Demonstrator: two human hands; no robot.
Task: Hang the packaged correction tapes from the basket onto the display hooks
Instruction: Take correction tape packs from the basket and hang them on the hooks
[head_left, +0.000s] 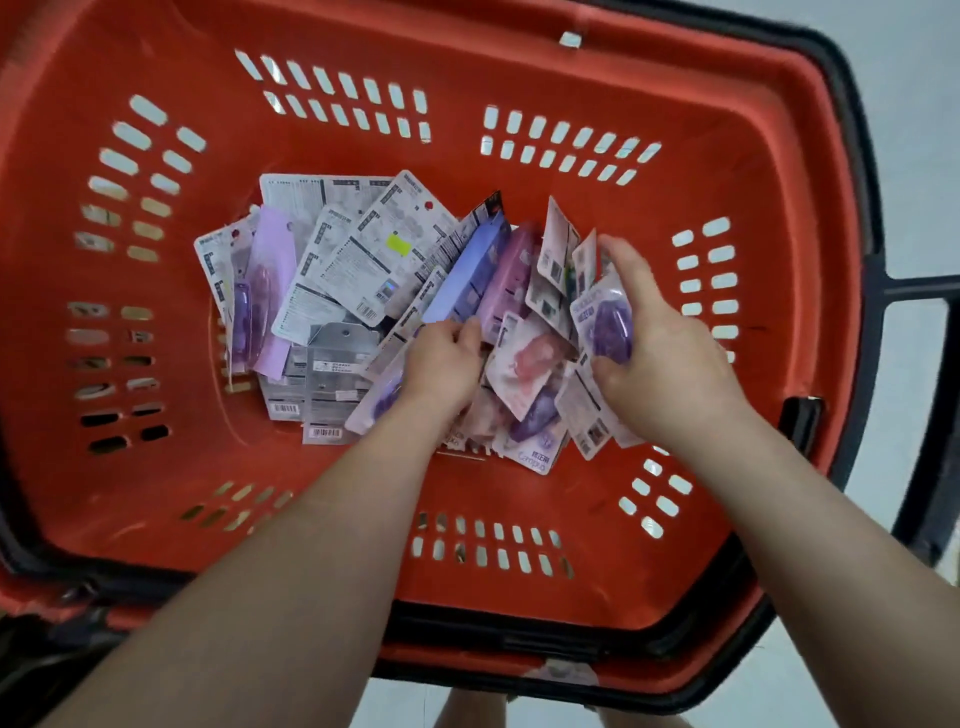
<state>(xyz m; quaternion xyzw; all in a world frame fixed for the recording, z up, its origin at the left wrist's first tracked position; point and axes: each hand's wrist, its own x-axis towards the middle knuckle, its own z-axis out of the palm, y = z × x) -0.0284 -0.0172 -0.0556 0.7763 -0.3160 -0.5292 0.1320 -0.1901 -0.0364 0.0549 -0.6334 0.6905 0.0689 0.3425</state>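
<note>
A red slotted basket (519, 78) fills nearly the whole view, seen from straight above, with a black frame (878, 260) round its rim and pale floor (914, 130) showing past it at 2 o'clock. On the basket's bottom, about the centre, lies a loose pile of packaged correction tapes (363, 260), most of them turned printed-back up, some lilac and pink fronts among them, overlapping at all angles. Two bare forearms come in from 6 o'clock and 5 o'clock and meet the pile's edge at 4 o'clock. The right hand (670, 348), on the pile's 3 o'clock side, has its fingers and thumb wrapped round a purple pack (605, 322), raised above its neighbours with its clear blister facing the camera. The left hand (441, 364), just beside it toward the centre, has its fingers curled down into the packs, its thumb against the lower edge of a blue-lilac pack (467, 275); whether it actually grips one cannot be told. Between the two hands lies a pink pack (530, 364). A small yellow sticker (399, 244) sits on a white card at the pile's 12 o'clock side.
</note>
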